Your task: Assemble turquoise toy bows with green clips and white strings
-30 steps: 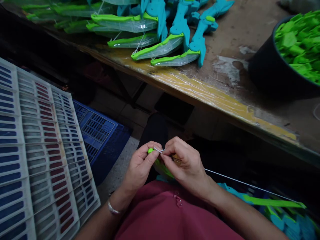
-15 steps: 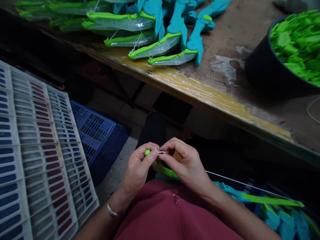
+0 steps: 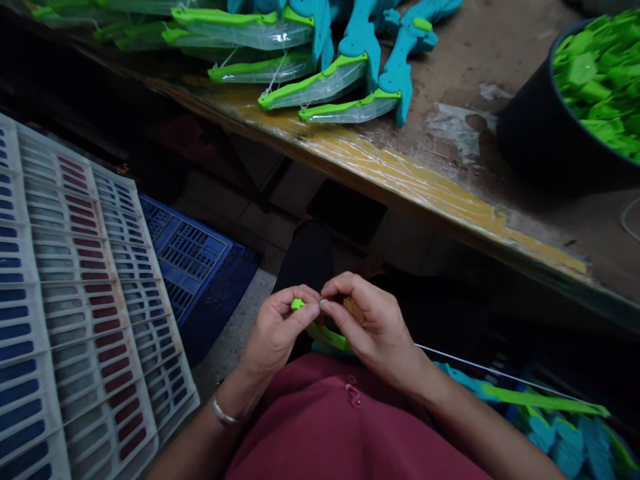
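Wooden and worn, a long worktop (image 3: 450, 173) with a yellow taped edge is crossing the upper part of the view. Finished teal-and-green toy bows (image 3: 345, 73) are lying on it in a loose pile, several sleeved in clear plastic, so part of the batch looks done. At the right, a dark bucket (image 3: 540, 133) is sitting on the worktop, filled with small bright green plastic pieces (image 3: 605, 80). At the left, white slatted crates (image 3: 75, 313) are leaning over a blue crate (image 3: 190, 257) on the floor. Low at the right, more teal and green bows (image 3: 560, 427) are waiting, seemingly still to be worked.

Over a maroon-shirted lap, the left hand (image 3: 277, 330) and right hand (image 3: 373, 327) are meeting, each grip closed in a fingertip pinch on the green tip (image 3: 299, 305) of one bow. A thin white string (image 3: 500, 372) is trailing off to the right; its end is hidden between the fingertips, so the stringing looks unfinished.
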A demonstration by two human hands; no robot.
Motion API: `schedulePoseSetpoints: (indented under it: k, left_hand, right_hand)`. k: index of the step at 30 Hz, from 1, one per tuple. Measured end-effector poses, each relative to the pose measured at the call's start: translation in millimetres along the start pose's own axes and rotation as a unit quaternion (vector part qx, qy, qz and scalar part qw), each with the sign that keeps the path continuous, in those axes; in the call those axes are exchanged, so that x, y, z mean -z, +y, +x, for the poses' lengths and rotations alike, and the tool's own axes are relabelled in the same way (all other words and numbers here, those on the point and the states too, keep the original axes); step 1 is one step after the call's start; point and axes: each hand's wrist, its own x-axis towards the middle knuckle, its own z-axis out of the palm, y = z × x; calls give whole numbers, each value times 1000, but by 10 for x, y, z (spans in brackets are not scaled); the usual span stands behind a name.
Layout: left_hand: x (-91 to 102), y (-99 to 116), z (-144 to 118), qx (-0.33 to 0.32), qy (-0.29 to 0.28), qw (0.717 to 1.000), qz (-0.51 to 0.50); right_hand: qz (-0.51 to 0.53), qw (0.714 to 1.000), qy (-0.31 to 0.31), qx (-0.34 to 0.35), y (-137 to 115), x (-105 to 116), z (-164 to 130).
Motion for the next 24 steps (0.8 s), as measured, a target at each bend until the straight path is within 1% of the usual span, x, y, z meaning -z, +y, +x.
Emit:
schedulePoseSetpoints:
  k: [2, 3, 9, 13, 15, 18, 21, 24]
  left_hand:
    - [11, -22, -13, -7, 0, 1000, 27]
    - [18, -30, -18, -11, -4, 999, 36]
    - [30, -42, -29, -24, -27, 999, 39]
    - [14, -50, -24, -24, -23, 999, 31]
    - [8, -57, -18, -19, -10, 1000, 22]
    - [7, -64, -12, -10, 1, 1000, 11]
    - [11, -58, -12, -1, 0, 1000, 11]
    - [12, -39, -8, -5, 0, 1000, 18]
  right_hand:
    - [-13, 1000, 16, -20, -5, -6, 1]
    - [-22, 1000, 16, -15, -3, -9, -1]
    - [-82, 995, -3, 59, 42, -26, -47]
    - [-123, 986, 21, 113, 76, -72, -70]
    - [-128, 983, 36, 124, 87, -98, -76]
    - [-116, 986, 51, 109, 82, -117, -87]
    - [-115, 988, 65, 74, 53, -108, -99]
    - [-101, 992, 66, 48, 23, -90, -104]
